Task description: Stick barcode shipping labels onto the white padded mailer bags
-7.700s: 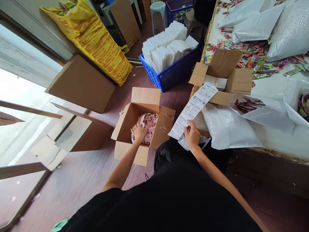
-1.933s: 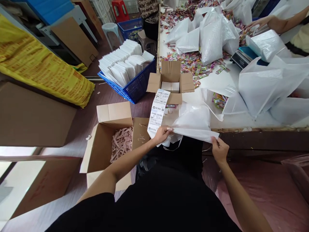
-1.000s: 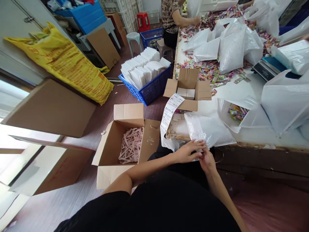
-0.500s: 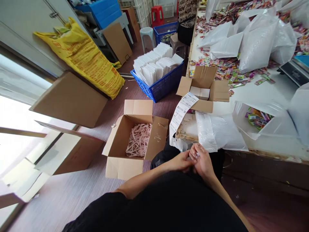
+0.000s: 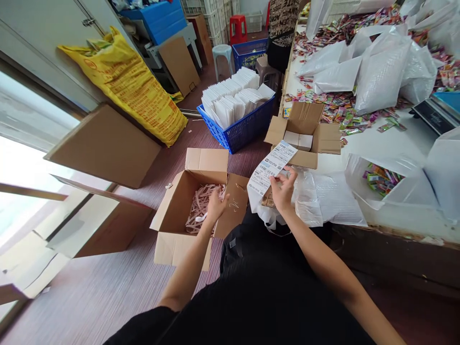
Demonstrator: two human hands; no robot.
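Observation:
My right hand (image 5: 283,189) pinches the lower end of a long strip of printed shipping labels (image 5: 272,165) that trails out of a small open carton (image 5: 304,156) on the table edge. My left hand (image 5: 216,204) hangs with fingers spread over an open cardboard box (image 5: 179,237) on the floor. That box is partly filled with pink and white paper strips (image 5: 201,206), and one white strip lies just below the fingers. A filled white poly bag (image 5: 328,199) lies on the table (image 5: 370,139) right of my right hand.
A blue basket (image 5: 247,128) packed with white envelopes stands beyond the box. A yellow sack (image 5: 132,86) and flat cardboard (image 5: 106,143) lie to the left. Stuffed white bags (image 5: 381,72), scattered candy packets (image 5: 341,103) and a scale (image 5: 436,114) cover the table. Another person (image 5: 283,24) stands at the far end.
Half a second ago both hands were together at my lap below the white bag. My left hand has swung left over the floor box; my right has risen to the label strip.

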